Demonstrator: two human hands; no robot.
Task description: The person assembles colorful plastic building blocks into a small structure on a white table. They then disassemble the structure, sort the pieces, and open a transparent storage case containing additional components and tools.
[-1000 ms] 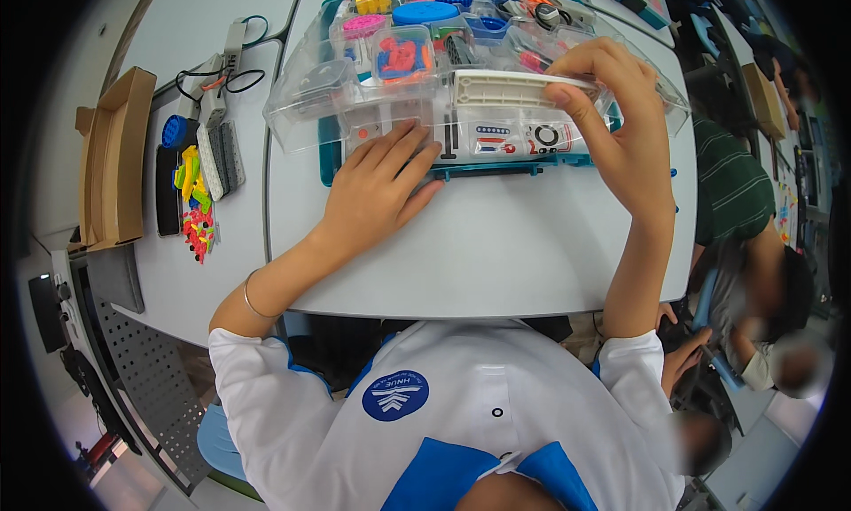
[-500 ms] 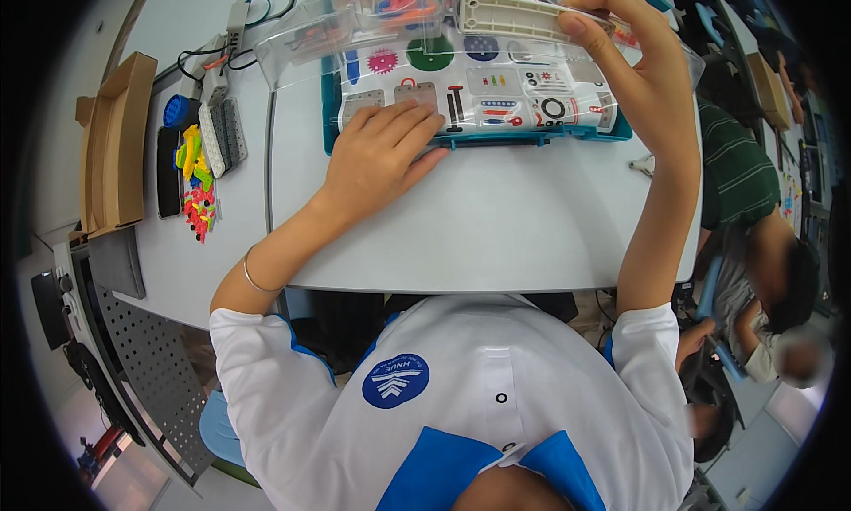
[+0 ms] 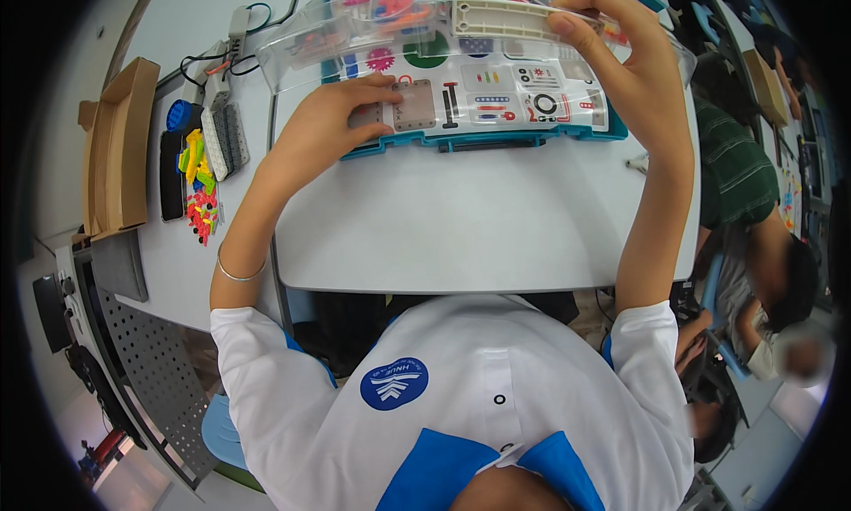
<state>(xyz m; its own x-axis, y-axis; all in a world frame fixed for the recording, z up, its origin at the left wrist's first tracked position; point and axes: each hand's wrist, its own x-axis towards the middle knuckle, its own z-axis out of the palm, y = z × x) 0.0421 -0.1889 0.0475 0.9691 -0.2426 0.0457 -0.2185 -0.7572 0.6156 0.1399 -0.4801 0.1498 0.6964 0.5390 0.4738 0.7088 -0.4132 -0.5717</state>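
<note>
A teal case (image 3: 406, 142) lies at the far side of the table, with a printed picture sheet (image 3: 483, 77) of parts on its inside. Above it, tilted, is a clear plastic tray (image 3: 306, 46) holding small coloured pieces. My right hand (image 3: 625, 63) pinches the tray's edge, beside a cream, ribbed plastic bar (image 3: 501, 20). Over the left end of the sheet is my left hand (image 3: 332, 117), its thumb and fingers apart and nothing visible between them. The fingers are next to a grey printed plate picture on the sheet; whether they press on it I cannot tell.
On the left, a power strip (image 3: 238, 31) with cables, a blue wheel (image 3: 182, 115), grey beams (image 3: 232, 139), yellow pieces (image 3: 192, 156) and pink pegs (image 3: 202, 211) lie near an open cardboard box (image 3: 120, 148). A person in a green shirt (image 3: 731, 161) sits to the right.
My left hand has slid left off the middle of the sheet and spread its thumb from its fingers. The right hand and tray have shifted slightly left.
</note>
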